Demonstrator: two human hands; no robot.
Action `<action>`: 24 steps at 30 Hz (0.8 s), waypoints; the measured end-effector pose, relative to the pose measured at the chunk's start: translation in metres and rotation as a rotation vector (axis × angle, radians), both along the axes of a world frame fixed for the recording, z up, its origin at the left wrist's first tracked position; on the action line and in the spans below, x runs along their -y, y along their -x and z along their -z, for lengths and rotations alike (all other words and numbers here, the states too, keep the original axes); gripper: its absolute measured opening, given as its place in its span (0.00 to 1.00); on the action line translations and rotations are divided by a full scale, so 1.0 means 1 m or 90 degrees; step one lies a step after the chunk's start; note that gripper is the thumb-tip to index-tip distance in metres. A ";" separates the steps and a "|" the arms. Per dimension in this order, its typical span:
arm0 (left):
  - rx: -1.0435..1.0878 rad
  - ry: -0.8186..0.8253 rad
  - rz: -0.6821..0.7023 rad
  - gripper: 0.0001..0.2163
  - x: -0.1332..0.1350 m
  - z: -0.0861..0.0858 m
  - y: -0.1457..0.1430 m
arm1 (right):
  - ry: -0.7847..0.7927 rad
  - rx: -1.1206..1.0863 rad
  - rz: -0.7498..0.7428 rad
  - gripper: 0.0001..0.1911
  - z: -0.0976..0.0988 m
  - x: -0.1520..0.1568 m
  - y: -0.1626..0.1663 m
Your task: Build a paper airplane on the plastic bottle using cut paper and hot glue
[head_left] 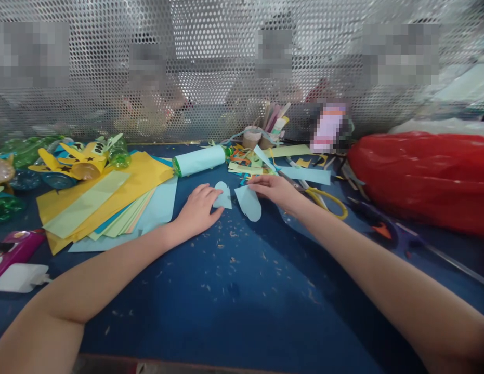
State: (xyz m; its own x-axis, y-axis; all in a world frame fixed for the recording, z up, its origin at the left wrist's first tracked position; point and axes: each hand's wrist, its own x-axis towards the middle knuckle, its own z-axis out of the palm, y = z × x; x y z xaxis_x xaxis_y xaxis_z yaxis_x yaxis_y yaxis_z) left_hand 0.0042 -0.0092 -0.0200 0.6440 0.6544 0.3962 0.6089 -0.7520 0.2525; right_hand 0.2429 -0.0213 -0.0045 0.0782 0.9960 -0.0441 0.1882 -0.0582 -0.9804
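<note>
My left hand (197, 209) rests on the blue table (234, 291), its fingers curled onto a small light-blue paper cut-out (224, 196) with a rounded top. My right hand (276, 190) pinches the upper edge of a second, larger light-blue rounded cut-out (249, 202) lying just right of the first. The two pieces lie a little apart. Yellow-handled scissors (328, 201) lie on the table just right of my right wrist.
A stack of yellow, green and blue paper sheets (105, 200) lies at left, a paper-wrapped bottle (200, 159) behind the hands, paper scraps (249, 158) and a cup of sticks (265, 132) at the back. A red plastic bag (421, 174) fills the right. A perforated metal screen (226, 67) closes the far edge.
</note>
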 end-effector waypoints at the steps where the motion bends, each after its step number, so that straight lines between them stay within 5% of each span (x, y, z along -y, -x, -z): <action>1: 0.001 -0.008 0.001 0.17 -0.001 0.000 0.000 | 0.007 -0.012 -0.003 0.05 0.001 0.000 0.000; 6: 0.029 -0.020 0.011 0.11 -0.001 -0.004 0.000 | 0.013 0.000 -0.022 0.08 0.005 0.002 0.005; 14: 0.322 0.128 -0.056 0.20 0.001 -0.019 0.006 | -0.257 0.508 0.053 0.09 0.000 0.005 -0.001; 18: 0.485 0.297 -0.092 0.22 0.004 -0.017 0.005 | -0.256 0.623 0.139 0.05 0.002 0.001 -0.013; 24: 0.642 0.640 -0.005 0.22 0.007 -0.011 -0.005 | -0.234 0.679 0.076 0.11 0.008 -0.003 -0.017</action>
State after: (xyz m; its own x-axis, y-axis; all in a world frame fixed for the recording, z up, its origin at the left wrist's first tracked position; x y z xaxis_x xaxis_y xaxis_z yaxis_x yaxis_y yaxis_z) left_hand 0.0089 -0.0160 -0.0090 0.3651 0.9297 0.0482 -0.1469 0.0064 0.9891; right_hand 0.2603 -0.0182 -0.0128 -0.0039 0.9182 0.3960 0.9503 0.1266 -0.2844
